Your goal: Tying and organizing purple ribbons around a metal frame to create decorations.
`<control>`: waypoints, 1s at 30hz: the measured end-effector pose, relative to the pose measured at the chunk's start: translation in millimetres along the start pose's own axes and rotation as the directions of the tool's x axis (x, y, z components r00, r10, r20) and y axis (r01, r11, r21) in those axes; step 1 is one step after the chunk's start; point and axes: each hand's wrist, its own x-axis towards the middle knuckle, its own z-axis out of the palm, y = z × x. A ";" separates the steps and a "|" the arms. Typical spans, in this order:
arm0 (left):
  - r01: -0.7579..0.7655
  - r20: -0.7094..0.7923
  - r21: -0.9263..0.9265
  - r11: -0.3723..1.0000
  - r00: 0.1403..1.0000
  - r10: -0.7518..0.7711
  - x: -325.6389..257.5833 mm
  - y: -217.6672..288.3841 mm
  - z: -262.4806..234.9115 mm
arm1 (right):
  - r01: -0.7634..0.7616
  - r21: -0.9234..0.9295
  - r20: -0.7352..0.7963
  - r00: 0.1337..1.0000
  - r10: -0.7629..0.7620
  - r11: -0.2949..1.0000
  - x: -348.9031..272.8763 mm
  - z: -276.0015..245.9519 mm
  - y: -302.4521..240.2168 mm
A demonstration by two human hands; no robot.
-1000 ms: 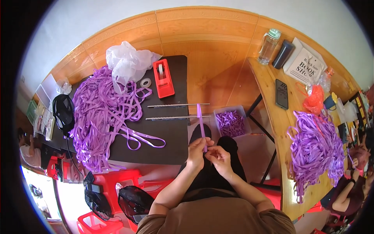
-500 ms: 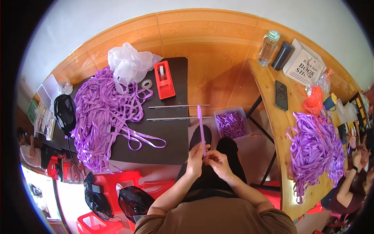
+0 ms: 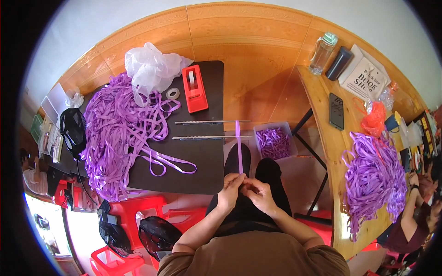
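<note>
A purple ribbon runs from the two thin metal rods down to my hands above my lap. It crosses both rods near their free ends. My left hand pinches the ribbon's near end between thumb and fingers. Close beside it, my right hand has its thumb and fingertips together at the same end; what lies between them is too small to make out. The far rod and the near rod jut out past the right edge of the dark table.
On the dark table lie a purple ribbon heap, a red tape dispenser, a tape roll and a plastic bag. A bin of purple pieces stands right of my knees. Another ribbon heap covers the wooden table.
My left hand has drawn slightly back toward me. The ribbon now hangs straighter between the rods and my fingers. The whole view has shifted a little.
</note>
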 end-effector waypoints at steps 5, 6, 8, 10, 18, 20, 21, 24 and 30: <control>-0.094 0.026 0.136 0.986 0.996 0.091 0.8 -2.1 -4.7 | 0.119 -0.236 -0.103 0.984 -0.146 0.964 0.0 -1.9 -13.3; -0.131 0.030 0.181 0.975 0.991 0.128 0.3 -1.5 -4.8 | 0.216 -0.396 -0.126 0.950 -0.286 0.893 3.1 -3.9 -14.9; -0.099 0.037 0.232 0.968 0.995 0.093 -2.6 5.3 -5.0 | 0.392 -0.617 -0.016 0.861 -0.509 0.682 21.7 -9.3 -22.6; -0.069 0.050 0.281 0.957 0.997 0.057 -7.1 13.0 -1.9 | 0.559 -0.785 0.262 0.690 -0.675 0.267 42.3 -13.4 -34.2; -0.050 0.049 0.267 0.962 0.998 0.038 -20.1 32.0 3.2 | 0.674 -0.730 0.580 0.523 -0.624 -0.113 69.0 -11.2 -56.0; -0.043 0.063 0.237 0.971 0.998 0.029 -20.6 32.8 2.2 | 0.685 -0.697 0.626 0.438 -0.645 -0.211 72.2 -10.1 -59.6; -0.042 0.073 0.229 0.973 0.997 0.026 -21.1 32.3 1.1 | 0.686 -0.696 0.627 0.440 -0.643 -0.210 72.5 -8.8 -60.1; -0.048 0.086 0.197 0.979 0.996 0.031 -22.4 32.4 -0.5 | 0.701 -0.672 0.652 0.406 -0.640 -0.239 72.0 -5.7 -58.9; -0.106 0.120 0.088 0.990 0.988 0.095 -30.9 30.7 -1.5 | 0.729 -0.639 0.671 0.373 -0.641 -0.245 76.6 -0.4 -77.7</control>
